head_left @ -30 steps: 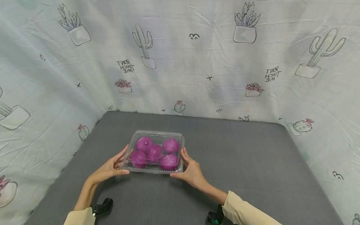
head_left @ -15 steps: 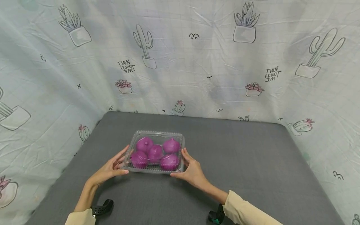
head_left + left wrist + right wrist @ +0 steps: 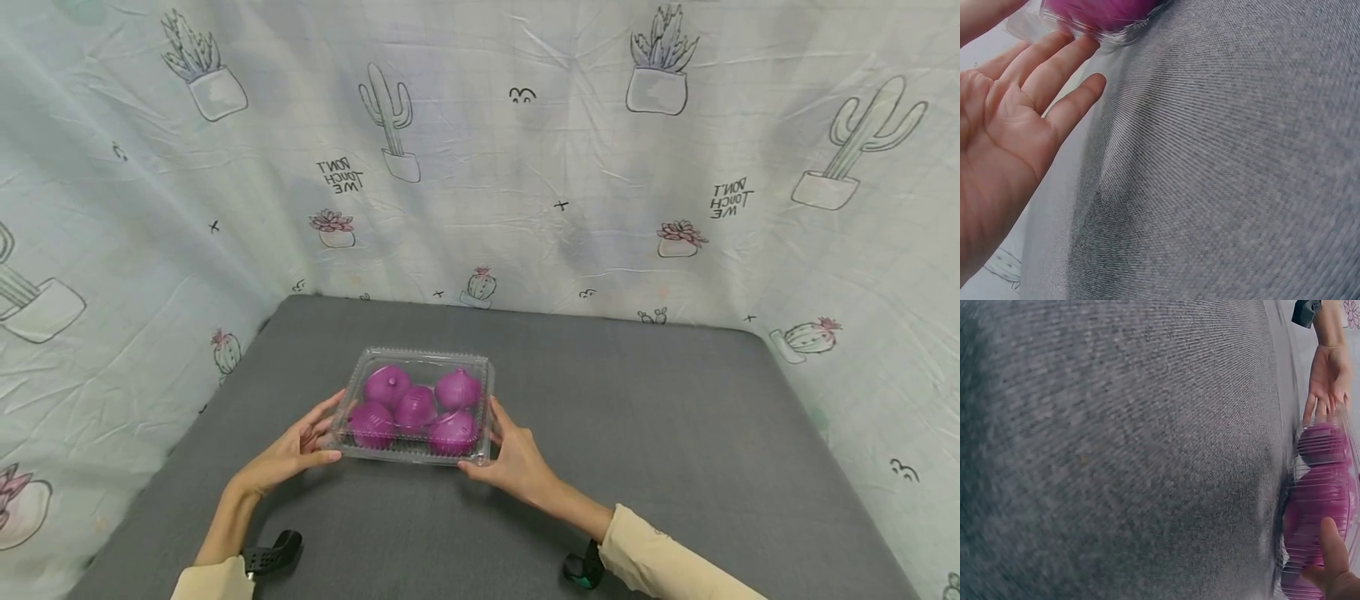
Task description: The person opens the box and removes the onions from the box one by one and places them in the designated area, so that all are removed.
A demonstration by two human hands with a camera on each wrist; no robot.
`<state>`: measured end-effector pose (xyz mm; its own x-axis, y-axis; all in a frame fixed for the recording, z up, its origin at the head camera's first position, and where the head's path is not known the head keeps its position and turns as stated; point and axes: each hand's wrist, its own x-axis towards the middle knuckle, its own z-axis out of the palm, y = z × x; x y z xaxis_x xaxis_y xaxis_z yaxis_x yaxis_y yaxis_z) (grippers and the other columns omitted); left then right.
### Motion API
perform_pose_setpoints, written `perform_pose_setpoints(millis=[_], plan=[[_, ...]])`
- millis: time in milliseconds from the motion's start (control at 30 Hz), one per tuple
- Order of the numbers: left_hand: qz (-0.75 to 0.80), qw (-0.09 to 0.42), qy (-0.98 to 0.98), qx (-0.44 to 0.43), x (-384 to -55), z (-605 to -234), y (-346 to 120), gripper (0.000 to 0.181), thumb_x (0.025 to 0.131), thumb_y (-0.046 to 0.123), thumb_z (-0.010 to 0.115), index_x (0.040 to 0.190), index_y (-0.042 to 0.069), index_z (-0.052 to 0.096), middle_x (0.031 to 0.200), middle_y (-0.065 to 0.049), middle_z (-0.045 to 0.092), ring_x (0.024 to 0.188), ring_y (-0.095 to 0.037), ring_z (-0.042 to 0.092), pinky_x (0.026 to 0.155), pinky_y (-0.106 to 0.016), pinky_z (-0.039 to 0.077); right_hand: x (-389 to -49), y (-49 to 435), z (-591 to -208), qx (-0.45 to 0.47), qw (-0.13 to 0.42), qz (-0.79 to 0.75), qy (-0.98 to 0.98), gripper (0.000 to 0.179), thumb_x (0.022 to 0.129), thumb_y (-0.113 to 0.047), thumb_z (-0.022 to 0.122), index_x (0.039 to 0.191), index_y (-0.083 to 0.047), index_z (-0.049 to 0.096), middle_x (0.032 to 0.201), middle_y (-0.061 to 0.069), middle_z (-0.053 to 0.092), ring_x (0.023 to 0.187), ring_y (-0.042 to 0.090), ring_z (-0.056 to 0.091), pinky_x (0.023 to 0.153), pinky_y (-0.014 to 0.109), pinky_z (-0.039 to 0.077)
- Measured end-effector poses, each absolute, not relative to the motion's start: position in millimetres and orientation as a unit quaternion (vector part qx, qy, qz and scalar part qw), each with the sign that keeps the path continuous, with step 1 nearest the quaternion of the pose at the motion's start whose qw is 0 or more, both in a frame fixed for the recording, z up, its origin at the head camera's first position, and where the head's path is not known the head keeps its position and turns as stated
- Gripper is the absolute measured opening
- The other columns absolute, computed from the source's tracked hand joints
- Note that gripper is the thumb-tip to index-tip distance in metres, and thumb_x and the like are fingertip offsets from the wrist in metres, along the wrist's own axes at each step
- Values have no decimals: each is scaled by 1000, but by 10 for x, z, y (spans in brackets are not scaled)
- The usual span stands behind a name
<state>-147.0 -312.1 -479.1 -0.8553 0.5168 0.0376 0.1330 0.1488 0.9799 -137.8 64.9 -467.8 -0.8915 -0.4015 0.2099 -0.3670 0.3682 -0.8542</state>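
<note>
Five purple onions [image 3: 415, 407] in a clear plastic box [image 3: 412, 457] on the grey table [image 3: 637, 467], likely light, flimsy, slippery (squeeze gently), best held at both ends, where left hand [image 3: 288, 454] and right hand [image 3: 521, 468] touch, fingers loosely spread.

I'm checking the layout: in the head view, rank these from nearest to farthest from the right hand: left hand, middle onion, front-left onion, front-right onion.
From the right hand:
1. Front-right onion: in the clear box, right end.
2. Middle onion: centre.
3. Front-left onion: left end.
4. Left hand: at the box's left side.
</note>
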Motion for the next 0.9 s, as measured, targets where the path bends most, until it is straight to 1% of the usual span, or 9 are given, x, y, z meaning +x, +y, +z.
perform_pose_setpoints(millis=[100, 233, 367, 433, 567, 633, 733, 833, 900], plan=[[624, 162, 734, 213, -1473, -4796, -3134, 79, 92, -5, 57, 154, 10, 10, 153, -33, 9, 128, 7, 36, 96, -14, 35, -1375, 650, -4685, -234, 23, -522, 820, 102, 77, -23, 82, 146, 14, 17, 140, 38, 32, 109, 45, 55, 65, 21, 53], [634, 169, 730, 191, -1456, -4779, -3139, 73, 92, -4, 57, 151, 5, 15, 150, -34, 19, 126, 7, 38, 95, -16, 38, -1387, 653, -4691, -239, 28, -523, 818, 101, 76, -21, 83, 145, 15, 19, 120, 39, 50, 108, 46, 56, 65, 23, 53], [637, 172, 732, 169, -1444, -4768, -3132, 63, 92, -2, 56, 146, 2, 24, 150, -10, 31, 122, 8, 42, 91, -21, 43, -1398, 657, -4687, -235, 33, -519, 821, 101, 74, -22, 84, 145, 14, 22, 92, 23, 59, 107, 44, 58, 64, 22, 53], [642, 165, 730, 168, -1451, -4771, -3118, 50, 93, -2, 55, 139, -1, 36, 146, -1, 37, 120, 5, 45, 90, -24, 45, -1401, 658, -4685, -231, 36, -523, 819, 101, 73, -22, 85, 145, 14, 23, 90, 22, 58, 107, 43, 58, 64, 23, 53], [632, 132, 742, 181, -1469, -4764, -3054, 20, 96, 2, 53, 114, -7, 59, 146, -15, 42, 127, -1, 42, 93, -21, 41, -1411, 664, -4681, -223, 32, -539, 812, 99, 73, -19, 85, 145, 13, 25, 115, 36, 53, 110, 42, 57, 67, 24, 53], [615, 112, 759, 184, -1463, -4745, -3021, 17, 96, 5, 54, 103, -7, 64, 144, -21, 43, 128, -1, 41, 93, -19, 40, -1413, 672, -4677, -218, 27, -545, 809, 98, 72, -18, 85, 145, 12, 27, 135, 36, 42, 110, 41, 57, 68, 25, 54], [603, 93, 776, 160, -1428, -4710, -2998, 16, 94, 3, 59, 108, -4, 59, 129, -17, 54, 111, -4, 56, 83, -23, 48, -1411, 684, -4672, -214, 29, -550, 807, 97, 71, -17, 86, 144, 11, 28, 146, 30, 32, 111, 41, 56, 69, 26, 54], [583, 52, 798, 145, -1389, -4689, -2992, 34, 88, 0, 66, 117, -4, 48, 120, -11, 52, 98, -3, 58, 75, -26, 51, -1403, 693, -4670, -217, 37, -549, 806, 97, 72, -18, 86, 145, 11, 29, 149, 28, 28, 112, 41, 56, 69, 25, 54], [571, 31, 807, 147, -1381, -4687, -2989, 48, 86, -1, 69, 125, -4, 42, 126, -13, 46, 98, -2, 57, 73, -26, 51, -1401, 696, -4673, -217, 36, -547, 807, 97, 72, -18, 86, 145, 11, 29, 148, 28, 28, 112, 40, 57, 69, 25, 53]])
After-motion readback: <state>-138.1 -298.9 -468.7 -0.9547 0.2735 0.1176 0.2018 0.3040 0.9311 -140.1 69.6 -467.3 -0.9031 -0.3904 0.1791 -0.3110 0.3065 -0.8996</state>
